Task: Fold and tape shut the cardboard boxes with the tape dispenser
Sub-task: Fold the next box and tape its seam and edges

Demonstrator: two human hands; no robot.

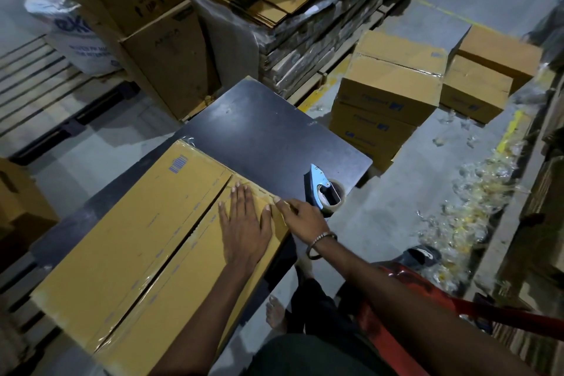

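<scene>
From the head camera we see a long cardboard box lying flat on a dark tabletop, its two top flaps folded shut and meeting along a centre seam with clear tape over it. Our left hand lies flat on the box's right end, fingers straight and spread, pressing the flap and gripping nothing. Our right hand rests at the box's right edge, fingers stretched out along the taped rim; its grip is loose and holds nothing. The tape dispenser stands on the tabletop just beside that hand, apart from the box. Taped cardboard boxes sit stacked on the floor beyond the tabletop.
</scene>
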